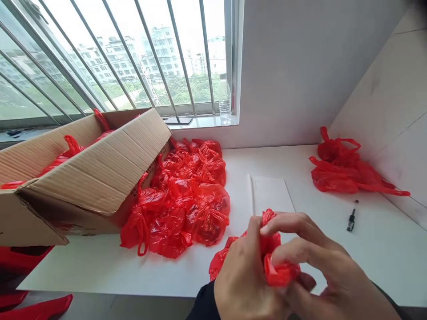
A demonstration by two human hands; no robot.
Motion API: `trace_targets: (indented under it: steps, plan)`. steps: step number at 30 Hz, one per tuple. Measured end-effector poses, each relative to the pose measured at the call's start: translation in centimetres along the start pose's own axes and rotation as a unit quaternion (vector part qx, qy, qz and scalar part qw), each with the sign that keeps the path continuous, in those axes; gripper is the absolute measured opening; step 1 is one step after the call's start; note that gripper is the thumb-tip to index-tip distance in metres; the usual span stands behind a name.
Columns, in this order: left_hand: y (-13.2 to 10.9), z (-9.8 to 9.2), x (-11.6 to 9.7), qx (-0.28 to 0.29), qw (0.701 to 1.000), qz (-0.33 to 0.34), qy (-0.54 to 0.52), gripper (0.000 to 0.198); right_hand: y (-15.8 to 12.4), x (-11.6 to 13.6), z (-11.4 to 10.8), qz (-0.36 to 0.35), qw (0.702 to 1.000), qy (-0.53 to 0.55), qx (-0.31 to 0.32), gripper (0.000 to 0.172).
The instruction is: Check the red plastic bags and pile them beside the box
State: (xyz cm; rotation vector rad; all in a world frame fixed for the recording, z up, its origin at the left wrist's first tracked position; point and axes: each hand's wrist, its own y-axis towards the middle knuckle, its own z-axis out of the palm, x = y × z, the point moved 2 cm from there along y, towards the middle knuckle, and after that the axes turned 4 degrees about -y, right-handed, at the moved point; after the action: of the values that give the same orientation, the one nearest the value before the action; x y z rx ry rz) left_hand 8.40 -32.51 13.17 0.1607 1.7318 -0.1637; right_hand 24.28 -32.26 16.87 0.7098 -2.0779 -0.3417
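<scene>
Both my hands are together over the table's front edge, closed on one red plastic bag. My left hand grips the bag's gathered neck, while its body bulges out to the left behind that hand. With bent fingers, my right hand pinches the bag's twisted upper part. Part of the bag and several fingertips are hidden, so I cannot tell whether there is a knot. Left of my hands lies a pile of tied red plastic bags. Just beyond them is a white booklet or flat box.
An open cardboard box with red bags inside stands at the left. More red bags lie at the right wall, near a small black bottle. A clear water bottle and a phone rest on the sill of the barred window.
</scene>
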Motion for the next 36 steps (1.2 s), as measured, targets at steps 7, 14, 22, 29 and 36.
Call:
trace_targets:
  steps: [7,14,22,29,36]
  plan:
    - [1.1,-0.8,-2.0,0.001,1.000,0.007,0.029,0.040,0.3,-2.3,0.7,0.076,0.996,-0.038,-0.007,0.031]
    - [2.5,-1.8,0.0,0.082,0.953,-0.100,-0.274,0.035,-0.2,-3.0,0.9,0.109,0.993,0.000,-0.040,0.009]
    - [2.2,-2.7,-0.8,0.179,0.958,-0.011,-0.223,0.010,-1.1,-3.6,1.9,0.063,0.998,0.014,0.012,0.030]
    - [1.7,-2.4,1.2,-0.026,0.958,0.268,0.101,0.031,-0.6,-6.3,4.6,0.253,0.938,0.197,0.130,0.049]
    - [1.4,-1.9,4.1,-0.064,0.922,0.346,0.163,0.045,-0.1,-7.0,5.1,0.174,0.926,0.264,0.207,0.037]
